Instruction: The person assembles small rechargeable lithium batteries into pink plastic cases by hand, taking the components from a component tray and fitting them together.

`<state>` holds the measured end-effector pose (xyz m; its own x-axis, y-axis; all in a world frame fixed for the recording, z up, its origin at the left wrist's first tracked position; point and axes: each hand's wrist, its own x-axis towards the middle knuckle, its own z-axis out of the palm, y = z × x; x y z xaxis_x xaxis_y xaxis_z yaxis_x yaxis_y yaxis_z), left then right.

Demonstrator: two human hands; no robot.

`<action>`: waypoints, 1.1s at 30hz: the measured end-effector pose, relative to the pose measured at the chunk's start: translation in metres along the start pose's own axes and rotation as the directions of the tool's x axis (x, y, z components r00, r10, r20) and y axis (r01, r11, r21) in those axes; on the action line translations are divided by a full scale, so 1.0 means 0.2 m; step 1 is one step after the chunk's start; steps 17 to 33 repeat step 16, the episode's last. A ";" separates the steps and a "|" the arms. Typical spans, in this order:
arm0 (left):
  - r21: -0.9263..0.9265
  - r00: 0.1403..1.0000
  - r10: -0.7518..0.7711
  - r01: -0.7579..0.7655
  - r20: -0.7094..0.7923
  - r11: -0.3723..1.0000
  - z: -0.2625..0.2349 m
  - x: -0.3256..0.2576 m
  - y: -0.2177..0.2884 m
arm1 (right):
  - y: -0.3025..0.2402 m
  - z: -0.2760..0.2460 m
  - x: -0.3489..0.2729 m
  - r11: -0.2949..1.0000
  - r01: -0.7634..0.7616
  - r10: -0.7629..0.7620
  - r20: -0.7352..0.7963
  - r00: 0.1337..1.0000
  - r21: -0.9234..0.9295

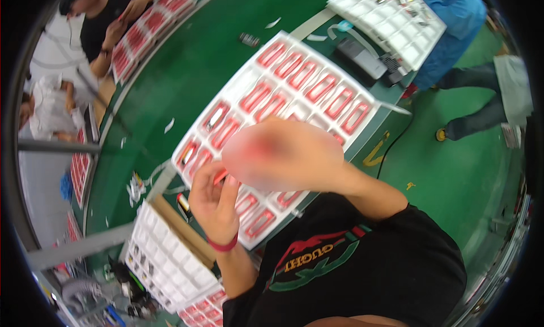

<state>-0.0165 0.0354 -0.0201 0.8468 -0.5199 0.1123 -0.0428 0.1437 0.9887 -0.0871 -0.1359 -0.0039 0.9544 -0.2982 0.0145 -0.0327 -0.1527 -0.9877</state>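
A white compartment tray (236, 93) lies in front of me on the green table, with red rectangular frames (321, 88) in many of its pockets. Over the tray's near left part, my left hand (213, 205) is closed, a small red piece (220, 177) pinched between thumb and fingers. Beside it, my right hand (300, 157) hovers above the middle of the tray. A smeared patch covers its fingers; some red shows through, but their grip cannot be made out.
Another white tray (170, 253) with small parts stands at the lower left by a cardboard edge. A dark box-shaped device (361, 59) sits at the far right, near a tray (391, 29) and a person in blue (453, 21). Other people work at far left.
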 end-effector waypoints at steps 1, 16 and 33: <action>0.049 1.000 -0.006 0.005 0.028 0.999 0.00 -0.01 0.01 | 0.01 -0.02 0.00 0.998 0.035 -0.032 0.050 0.998 -0.057; 0.444 0.837 0.355 -0.527 0.415 0.725 -0.11 0.05 0.13 | -0.05 -0.05 -0.10 0.693 0.619 -0.664 0.009 0.748 -0.369; 0.444 0.837 0.355 -0.527 0.415 0.725 -0.11 0.05 0.13 | -0.05 -0.05 -0.10 0.693 0.619 -0.664 0.009 0.748 -0.369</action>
